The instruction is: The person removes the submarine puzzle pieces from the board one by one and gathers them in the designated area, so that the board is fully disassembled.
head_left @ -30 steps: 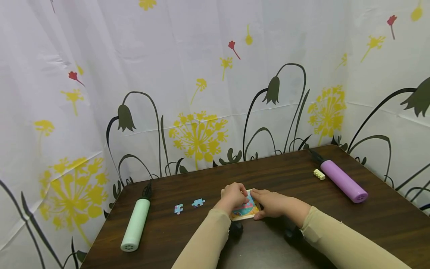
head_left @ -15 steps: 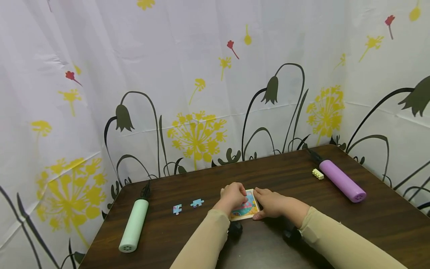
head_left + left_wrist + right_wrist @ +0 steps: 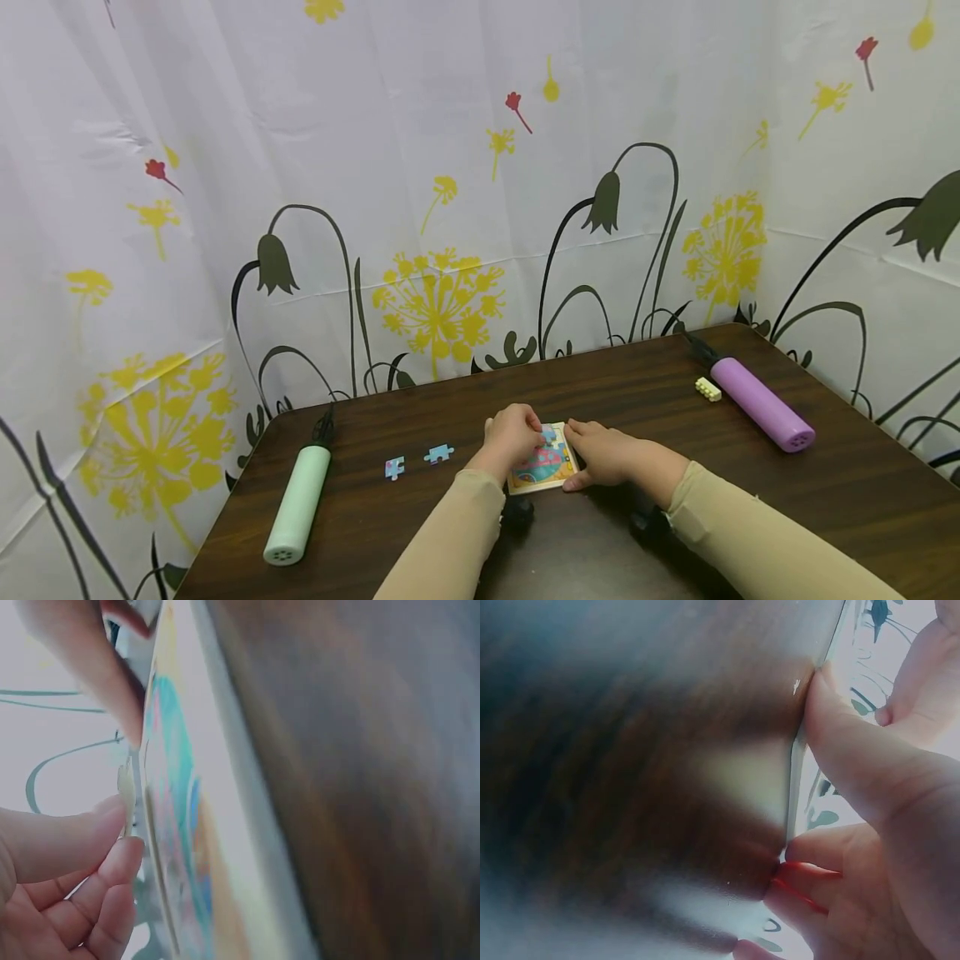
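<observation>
"State the position of the puzzle tray (image 3: 538, 488)."
"Flat on the dark table (image 3: 615, 400), picture side up."
"Left hand (image 3: 512, 433)?"
"Thumb and finger pinch a thin piece (image 3: 127, 787) over the tray; edge-on, I cannot fairly say whether it touches."
"Right hand (image 3: 609, 457)?"
"Fingers extended, resting against the tray's right edge."
"Surroundings?"
"Two loose pieces (image 3: 438, 453) left of the tray, a green cylinder (image 3: 297, 504) farther left. Right of and beyond it, a yellow block (image 3: 707, 389) beside a purple cylinder (image 3: 762, 404)."
</observation>
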The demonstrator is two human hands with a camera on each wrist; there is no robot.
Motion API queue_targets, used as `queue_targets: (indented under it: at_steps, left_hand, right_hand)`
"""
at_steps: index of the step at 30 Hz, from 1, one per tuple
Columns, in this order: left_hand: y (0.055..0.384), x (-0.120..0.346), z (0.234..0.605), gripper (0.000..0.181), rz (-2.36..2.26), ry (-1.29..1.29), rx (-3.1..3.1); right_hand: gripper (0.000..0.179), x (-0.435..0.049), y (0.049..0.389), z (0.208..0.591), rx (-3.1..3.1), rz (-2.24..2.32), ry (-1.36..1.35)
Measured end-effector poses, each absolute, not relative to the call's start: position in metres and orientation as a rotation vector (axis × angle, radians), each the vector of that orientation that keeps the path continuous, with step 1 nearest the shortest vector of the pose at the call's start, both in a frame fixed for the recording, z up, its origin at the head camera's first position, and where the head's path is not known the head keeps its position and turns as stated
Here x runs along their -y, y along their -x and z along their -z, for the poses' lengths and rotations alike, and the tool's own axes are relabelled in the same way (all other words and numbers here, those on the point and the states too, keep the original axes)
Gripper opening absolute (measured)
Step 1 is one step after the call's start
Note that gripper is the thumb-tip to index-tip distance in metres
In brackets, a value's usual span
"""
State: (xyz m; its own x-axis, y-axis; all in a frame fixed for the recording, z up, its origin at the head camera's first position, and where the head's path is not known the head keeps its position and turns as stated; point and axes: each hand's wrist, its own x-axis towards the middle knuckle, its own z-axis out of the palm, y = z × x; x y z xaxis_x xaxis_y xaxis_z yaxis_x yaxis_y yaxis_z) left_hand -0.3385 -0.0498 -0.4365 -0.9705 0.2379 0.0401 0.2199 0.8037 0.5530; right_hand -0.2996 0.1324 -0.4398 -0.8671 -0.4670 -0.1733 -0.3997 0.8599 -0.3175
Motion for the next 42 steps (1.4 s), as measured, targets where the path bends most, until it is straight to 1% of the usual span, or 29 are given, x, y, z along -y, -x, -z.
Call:
queue_targets:
  at_steps: [7, 12, 17, 21, 29, 35, 38, 42]
  left_hand:
    - [0.343, 0.08, 0.427, 0.014, -0.967, -0.337, -3.007]
    - [0.348, 0.11, 0.424, 0.013, -0.963, -0.24, -3.046]
    - [0.349, 0.13, 0.429, 0.014, -0.901, -0.145, -3.038]
    - [0.348, 0.138, 0.435, 0.016, -0.838, -0.14, -3.029]
    - [0.345, 0.138, 0.432, 0.016, -0.763, -0.183, -3.05]
    - [0.336, 0.121, 0.427, 0.012, -0.824, -0.396, -2.991]
    - [0.329, 0.112, 0.427, 0.015, -0.818, -0.478, -2.91]
    - [0.322, 0.105, 0.428, 0.02, -0.781, -0.514, -2.864]
  right_hand:
    - [0.097, -0.131, 0.299, 0.438, -2.794, 0.399, 0.661]
    - [0.096, -0.131, 0.299, 0.438, -2.793, 0.386, 0.66]
    - [0.097, -0.131, 0.299, 0.439, -2.797, 0.369, 0.654]
    - [0.097, -0.131, 0.3, 0.441, -2.794, 0.379, 0.65]
    - [0.098, -0.131, 0.301, 0.443, -2.799, 0.375, 0.649]
    - [0.098, -0.131, 0.3, 0.442, -2.799, 0.377, 0.646]
    - [0.098, -0.131, 0.299, 0.441, -2.801, 0.372, 0.649]
    - [0.098, -0.131, 0.299, 0.44, -2.804, 0.377, 0.651]
